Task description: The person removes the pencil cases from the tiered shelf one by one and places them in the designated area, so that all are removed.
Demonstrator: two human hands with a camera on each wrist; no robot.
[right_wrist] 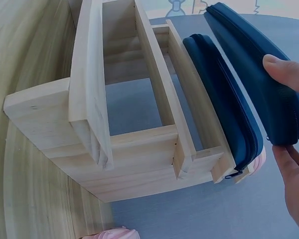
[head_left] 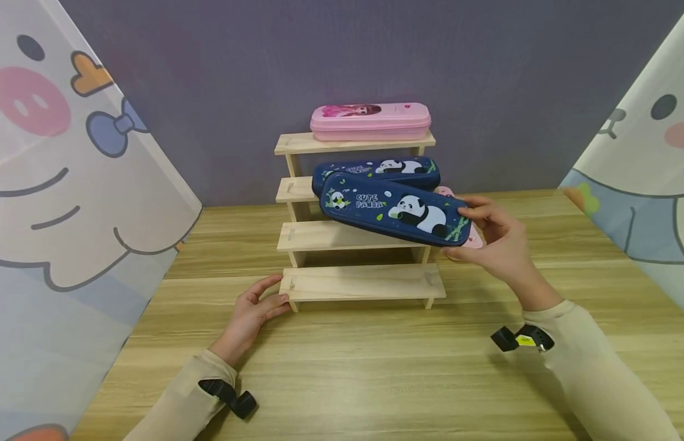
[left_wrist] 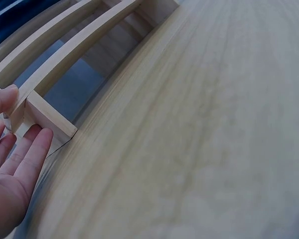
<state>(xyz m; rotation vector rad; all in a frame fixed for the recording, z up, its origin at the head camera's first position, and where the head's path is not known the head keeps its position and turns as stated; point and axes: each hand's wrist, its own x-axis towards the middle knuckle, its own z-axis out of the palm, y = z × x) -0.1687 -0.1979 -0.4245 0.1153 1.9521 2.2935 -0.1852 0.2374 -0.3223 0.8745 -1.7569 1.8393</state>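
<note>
My right hand (head_left: 498,239) grips the right end of a dark blue pencil case (head_left: 397,208) with a panda print, thumb and fingers on opposite sides. It is held tilted in front of a matching blue pencil case (head_left: 375,168), which lies on the second shelf from the top. In the right wrist view the held case (right_wrist: 259,74) is apart from the shelved case (right_wrist: 224,99). My left hand (head_left: 256,312) holds the left end of the lowest board of a stepped wooden rack (head_left: 364,283), with the thumb and fingers (left_wrist: 32,159) at its corner.
A pink pencil case (head_left: 372,122) rests on the top shelf. Something pink (head_left: 475,237) shows partly behind the held case, right of the rack. The rack stands on a wood-grain table (head_left: 342,367) before a grey backdrop (head_left: 342,55). Cartoon-printed cloths (head_left: 99,202) flank both sides.
</note>
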